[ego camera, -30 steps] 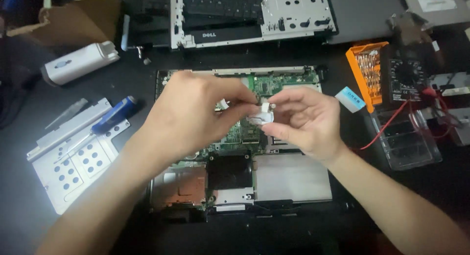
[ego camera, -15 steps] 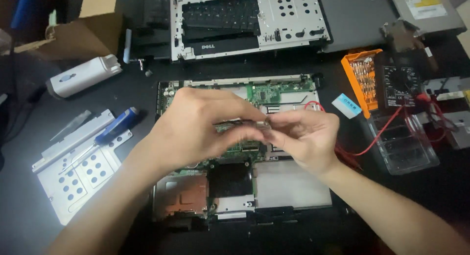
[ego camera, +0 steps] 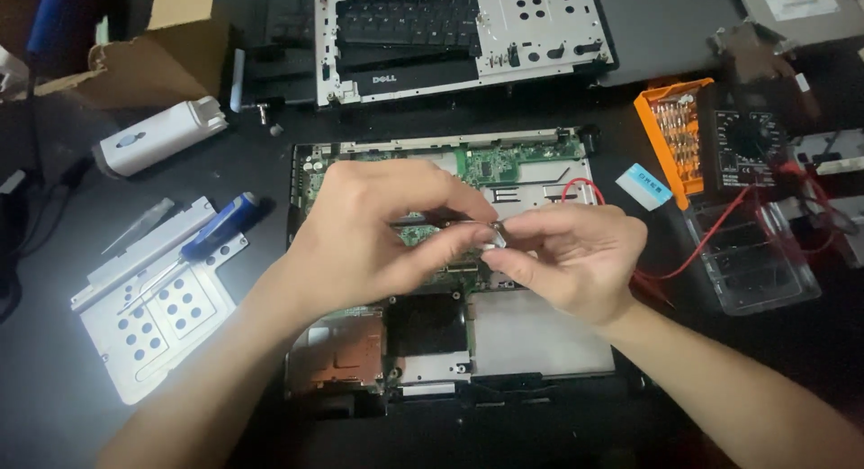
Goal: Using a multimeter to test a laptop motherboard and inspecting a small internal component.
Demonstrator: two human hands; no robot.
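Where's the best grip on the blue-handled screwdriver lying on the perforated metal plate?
Take the blue-handled screwdriver by its thick blue handle, from above, hands pinching across its width. It lies flat and slanted on the metal plate, handle end up-right and clear of other things; the thin shaft pointing down-left gives little to hold.

Small silvery part (ego camera: 493, 236) mostly hidden between fingers of left hand (ego camera: 369, 230) and right hand (ego camera: 571, 257); kind unclear. Hands cover middle of open laptop base (ego camera: 540, 334). Cardboard box (ego camera: 135, 59) cut by top edge. Optical drive (ego camera: 801, 5) cut at top right. Multimeter (ego camera: 751, 145) dark, dial unreadable. Both forearms run off bottom edge.
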